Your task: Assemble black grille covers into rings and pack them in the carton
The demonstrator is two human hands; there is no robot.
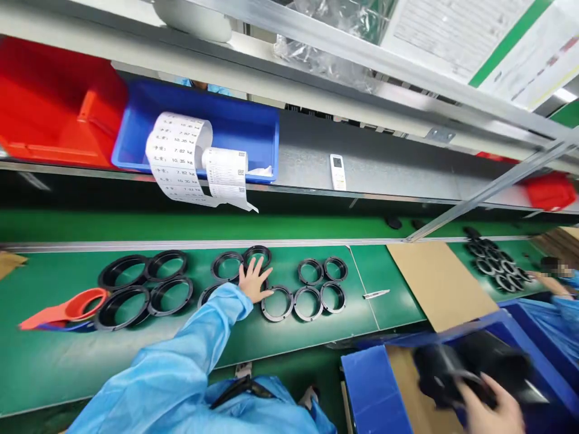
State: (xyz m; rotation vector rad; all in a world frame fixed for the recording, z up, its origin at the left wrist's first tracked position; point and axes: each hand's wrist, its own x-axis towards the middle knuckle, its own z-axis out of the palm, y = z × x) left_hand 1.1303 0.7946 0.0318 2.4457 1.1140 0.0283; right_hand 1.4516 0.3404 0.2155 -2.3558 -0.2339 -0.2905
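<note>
My left hand is spread flat over a group of black plastic rings on the green bench, its fingers resting on or just above them. Beside its fingertips lies another black ring. At the lower right, my right hand is blurred by motion, its fingers closed around the rim of a black cylindrical part over a blue bin. More dark parts are smeared in that bin. Black rings also lie at the left, next to an orange ring-shaped piece with a handle.
A cardboard sheet covers part of the bench. A white pen-like item lies nearby. Above runs a shelf with a blue tray, printed label rolls and a remote. A co-worker's arm shows at the right.
</note>
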